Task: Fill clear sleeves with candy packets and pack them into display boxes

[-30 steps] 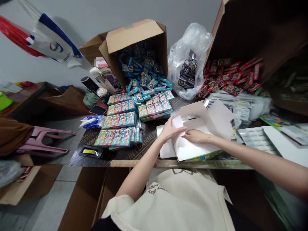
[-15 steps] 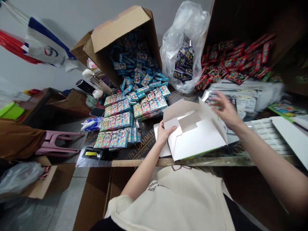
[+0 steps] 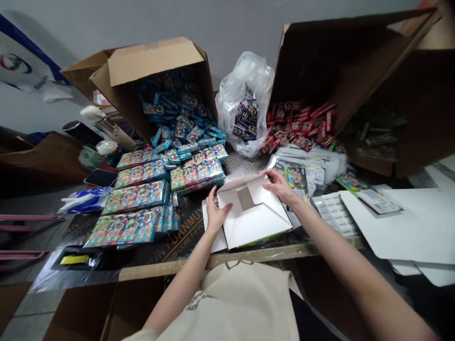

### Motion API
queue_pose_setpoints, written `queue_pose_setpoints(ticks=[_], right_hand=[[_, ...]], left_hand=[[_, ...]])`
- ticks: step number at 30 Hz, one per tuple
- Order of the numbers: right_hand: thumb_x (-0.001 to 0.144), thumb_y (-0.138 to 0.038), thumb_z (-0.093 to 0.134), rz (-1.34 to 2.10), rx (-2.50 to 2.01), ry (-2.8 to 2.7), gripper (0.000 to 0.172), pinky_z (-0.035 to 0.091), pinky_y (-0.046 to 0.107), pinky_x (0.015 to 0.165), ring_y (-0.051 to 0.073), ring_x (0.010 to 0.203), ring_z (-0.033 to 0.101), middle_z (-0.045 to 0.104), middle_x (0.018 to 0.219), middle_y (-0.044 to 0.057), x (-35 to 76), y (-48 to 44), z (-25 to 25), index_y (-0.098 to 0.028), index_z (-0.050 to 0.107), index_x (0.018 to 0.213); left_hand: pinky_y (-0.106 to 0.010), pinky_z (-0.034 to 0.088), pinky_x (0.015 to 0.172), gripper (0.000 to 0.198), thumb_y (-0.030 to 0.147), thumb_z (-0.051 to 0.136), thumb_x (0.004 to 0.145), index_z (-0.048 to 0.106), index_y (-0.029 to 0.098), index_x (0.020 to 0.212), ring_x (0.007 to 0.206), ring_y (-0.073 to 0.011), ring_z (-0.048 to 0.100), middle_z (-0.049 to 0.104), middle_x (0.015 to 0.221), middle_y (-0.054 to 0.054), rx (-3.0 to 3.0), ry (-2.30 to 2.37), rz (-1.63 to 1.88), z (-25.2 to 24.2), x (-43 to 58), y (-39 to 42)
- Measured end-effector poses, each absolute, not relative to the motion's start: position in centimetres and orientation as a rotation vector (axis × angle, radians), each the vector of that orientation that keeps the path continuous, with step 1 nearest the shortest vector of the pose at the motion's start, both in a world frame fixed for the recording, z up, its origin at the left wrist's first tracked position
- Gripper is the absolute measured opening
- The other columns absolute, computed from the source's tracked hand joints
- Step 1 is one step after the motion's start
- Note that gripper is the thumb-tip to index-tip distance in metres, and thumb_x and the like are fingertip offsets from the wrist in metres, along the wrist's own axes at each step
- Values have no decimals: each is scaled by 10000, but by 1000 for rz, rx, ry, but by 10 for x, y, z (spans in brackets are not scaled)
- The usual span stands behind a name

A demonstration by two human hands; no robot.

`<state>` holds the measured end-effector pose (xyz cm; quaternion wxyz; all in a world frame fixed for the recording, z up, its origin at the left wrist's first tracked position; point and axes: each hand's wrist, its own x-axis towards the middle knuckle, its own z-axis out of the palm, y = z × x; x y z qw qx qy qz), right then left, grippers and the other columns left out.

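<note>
A flat white cardboard box blank (image 3: 256, 220) lies on the table in front of me, its flaps partly folded. My left hand (image 3: 215, 214) grips its left side flap with thumb and fingers closed on the card. At the far top edge my right hand (image 3: 280, 184) pinches the box's back flap. Stacks of colourful blue card packs (image 3: 142, 196) lie to the left of the box.
A tipped brown carton (image 3: 156, 71) spills blue packs at the back left. A clear plastic bag (image 3: 241, 94) of dark packs stands beside a big carton (image 3: 355, 61) with red packs. White sheets (image 3: 408, 222) and blister trays (image 3: 336, 213) lie on the right. A tape dispenser (image 3: 76, 259) sits front left.
My right hand came back from the right onto the box's far flap. The tall back flap has been folded down. My left hand stays on the left flap.
</note>
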<state>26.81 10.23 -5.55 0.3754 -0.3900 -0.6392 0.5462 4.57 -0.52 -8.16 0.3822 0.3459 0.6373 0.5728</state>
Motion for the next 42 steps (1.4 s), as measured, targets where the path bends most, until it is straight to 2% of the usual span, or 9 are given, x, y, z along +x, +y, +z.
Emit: queue_pose_setpoints(ticks=[3, 6, 8, 13, 22, 27, 31, 38, 42], right_hand=[[668, -244, 477, 1326, -1026, -1648, 148, 349, 347, 914, 224, 1087, 476, 546, 1137, 77, 264, 102, -53, -174, 535, 784], [752, -300, 415, 1301, -1027, -1737, 195, 309, 370, 944, 222, 1067, 487, 574, 1089, 79, 259, 104, -45, -168, 535, 675], [711, -368, 541, 1272, -1027, -1876, 206, 319, 371, 931, 230, 1043, 493, 565, 1090, 75, 259, 107, -39, -166, 558, 745], [514, -391, 771, 1014, -919, -2414, 710, 354, 363, 903, 233, 1026, 471, 514, 1101, 77, 259, 117, -34, -184, 492, 1133], [523, -218, 795, 480, -1028, -2619, 658, 399, 383, 841, 249, 954, 465, 509, 976, 83, 250, 106, -42, -177, 525, 1122], [660, -383, 698, 944, -903, -2352, 535, 390, 368, 894, 222, 1015, 496, 541, 1080, 89, 264, 111, -32, -182, 524, 1125], [851, -484, 413, 1263, -894, -1877, 443, 394, 317, 906, 168, 1093, 491, 496, 1232, 62, 284, 118, -17, -233, 449, 1214], [762, -472, 556, 1011, -981, -2175, 494, 328, 339, 965, 199, 1126, 469, 527, 1221, 56, 276, 109, -12, -229, 513, 1190], [629, -556, 651, 685, -1148, -2429, 666, 341, 397, 904, 258, 1051, 479, 566, 1118, 79, 260, 100, -2, -236, 513, 1196]], left_hand=[[-280, 427, 809, 553, 214, 647, 592, 519, 239, 1129, 1026, -211, 514, 528, 1133, -46, 831, 1566, 1512, -91, 51, -5], [-262, 443, 663, 442, 326, 532, 676, 514, 189, 1096, 809, -177, 576, 586, 950, -39, 691, 1489, 1482, -94, 47, -3], [-263, 439, 658, 420, 378, 531, 680, 534, 167, 1043, 762, -167, 573, 588, 880, -31, 701, 1459, 1454, -91, 40, -1], [-337, 388, 857, 744, 329, 780, 426, 515, 205, 1110, 950, -222, 524, 554, 1011, -43, 1182, 1613, 1126, -83, 27, 9], [-364, 418, 819, 714, 400, 728, 543, 446, 218, 1174, 967, -263, 527, 500, 1024, -77, 1522, 2120, 847, -84, 48, 5], [-355, 412, 855, 634, 369, 738, 542, 488, 212, 1103, 980, -237, 535, 533, 1036, -65, 1326, 1838, 1111, -75, 40, 3], [-263, 473, 692, 704, 299, 748, 560, 408, 231, 1172, 820, -165, 603, 587, 938, -37, 784, 1467, 1325, -63, 32, -4], [-243, 501, 648, 463, 174, 755, 545, 551, 141, 959, 658, -138, 639, 676, 838, -50, 503, 1208, 1092, -51, 47, -18], [-251, 500, 647, 424, 170, 751, 546, 564, 143, 927, 652, -147, 645, 689, 819, -41, 563, 1227, 1125, -30, 51, -25]])
